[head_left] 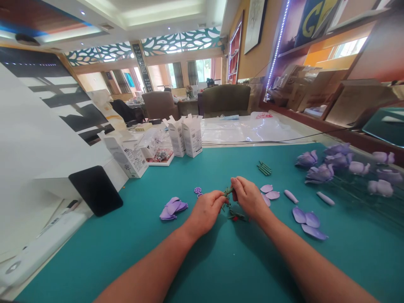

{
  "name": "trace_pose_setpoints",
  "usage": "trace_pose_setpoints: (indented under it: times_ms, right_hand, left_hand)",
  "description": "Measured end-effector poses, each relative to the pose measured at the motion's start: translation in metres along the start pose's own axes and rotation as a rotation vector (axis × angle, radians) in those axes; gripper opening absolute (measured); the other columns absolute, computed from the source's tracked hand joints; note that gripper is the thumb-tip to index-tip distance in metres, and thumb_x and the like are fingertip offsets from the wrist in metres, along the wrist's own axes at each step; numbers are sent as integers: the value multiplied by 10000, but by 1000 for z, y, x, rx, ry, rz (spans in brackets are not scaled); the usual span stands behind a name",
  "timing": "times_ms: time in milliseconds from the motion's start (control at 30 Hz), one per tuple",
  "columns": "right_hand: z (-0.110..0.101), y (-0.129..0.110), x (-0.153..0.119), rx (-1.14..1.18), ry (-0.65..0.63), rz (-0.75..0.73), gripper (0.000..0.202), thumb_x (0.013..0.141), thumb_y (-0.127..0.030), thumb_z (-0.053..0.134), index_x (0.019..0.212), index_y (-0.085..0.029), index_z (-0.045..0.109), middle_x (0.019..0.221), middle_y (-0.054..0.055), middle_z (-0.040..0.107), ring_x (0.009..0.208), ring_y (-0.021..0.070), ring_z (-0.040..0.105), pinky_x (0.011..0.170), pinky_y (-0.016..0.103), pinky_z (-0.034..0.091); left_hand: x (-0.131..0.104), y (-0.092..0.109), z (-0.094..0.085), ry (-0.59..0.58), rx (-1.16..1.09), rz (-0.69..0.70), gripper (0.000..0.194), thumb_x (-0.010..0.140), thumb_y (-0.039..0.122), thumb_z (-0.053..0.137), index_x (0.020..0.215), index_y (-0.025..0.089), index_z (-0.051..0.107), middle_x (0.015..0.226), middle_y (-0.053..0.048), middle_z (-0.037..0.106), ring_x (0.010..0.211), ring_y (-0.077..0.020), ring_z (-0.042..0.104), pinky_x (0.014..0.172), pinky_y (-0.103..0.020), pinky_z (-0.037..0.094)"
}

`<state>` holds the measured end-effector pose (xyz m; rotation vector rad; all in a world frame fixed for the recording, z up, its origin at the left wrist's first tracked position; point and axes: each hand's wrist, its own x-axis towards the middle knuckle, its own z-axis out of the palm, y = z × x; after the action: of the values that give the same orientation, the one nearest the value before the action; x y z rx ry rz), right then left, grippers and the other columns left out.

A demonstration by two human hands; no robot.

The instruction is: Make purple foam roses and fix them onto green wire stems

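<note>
Three white cardboard cartons (192, 139): stand upright beyond the work area, flaps raised; I cannot see inside them.
White shallow tray (170, 160): beside the cartons, bearing a clear plastic bag of small parts (161, 155).
Teal flat mat (202, 261): covers most of the table, with clear plastic sheeting (233, 129) past its far edge.
Room: brown high-backed chairs (226, 101) behind the table; brown cardboard boxes (301, 88) on the right-hand shelf.
Small green plastic piece (227, 191): above the middle of the mat, between the hands, partly hidden by fingers.
Left hand (206, 208): thumb and fingers pinched on that piece.
Right hand (248, 193): pinching its other end.
Green-and-red plastic bits (237, 216): just below the hands.
Left side: a pile of purple curved petals (173, 209); a black flat tablet (95, 191).
Right side: green slim rods (264, 168), lilac loose petals (311, 221), lilac artificial roses (320, 173).
</note>
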<state>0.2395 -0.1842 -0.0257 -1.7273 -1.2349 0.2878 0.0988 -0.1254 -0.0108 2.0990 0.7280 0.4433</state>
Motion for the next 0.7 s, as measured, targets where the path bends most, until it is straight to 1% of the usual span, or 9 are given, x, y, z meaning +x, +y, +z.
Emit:
trace_pose_setpoints:
  times_ms: [167, 300, 467, 567, 633, 700]
  right_hand:
    - [1, 0, -1, 8, -22, -2, 438, 906, -464, 300, 548, -234, 403, 502, -6, 526, 511, 134, 463, 535, 267, 343]
    - [2, 0, -2, 16, 2, -15, 445, 910, -481, 288, 555, -236, 394, 496, -9, 516, 504, 133, 459, 526, 264, 342]
    - [2, 4, 0, 12, -40, -9, 447, 905, -506, 294, 563, -240, 404, 505, -10, 521, 505, 136, 472, 519, 258, 346]
    - [1, 3, 1, 39, -54, -2, 445, 900, -498, 309, 552, -237, 402, 501, -13, 516, 497, 131, 469, 517, 254, 351]
    - [-2, 1, 1, 99, -97, 16, 441, 894, -504, 319, 566, -231, 431, 498, -21, 511, 469, 121, 450, 505, 250, 354]
    - [-7, 0, 1, 192, -159, 65, 420, 881, -526, 330, 644, -224, 499, 504, -34, 515, 428, 113, 429, 467, 246, 346]
  left_hand:
    - [-1, 2, -1, -1, -10, -5, 265, 829, 323, 376, 661, 183, 527, 585, 14, 487, 607, -133, 451, 606, -244, 336]
    - [-1, 2, -1, -2, -13, -5, 260, 822, 321, 377, 651, 186, 519, 578, 15, 482, 606, -134, 449, 605, -243, 339]
    - [-1, 1, 0, -1, -34, 2, 259, 825, 315, 392, 632, 185, 504, 569, 23, 471, 594, -127, 441, 609, -246, 336]
    - [0, 0, 0, -5, -42, -12, 264, 831, 318, 395, 653, 178, 532, 577, 24, 475, 593, -126, 441, 608, -249, 332]
    - [1, 0, -1, -23, -56, -24, 273, 838, 322, 386, 698, 170, 565, 590, 21, 484, 596, -127, 444, 606, -249, 334]
    - [1, 0, -1, -51, -82, -31, 282, 843, 320, 380, 750, 160, 593, 605, 19, 488, 601, -127, 444, 609, -248, 341]
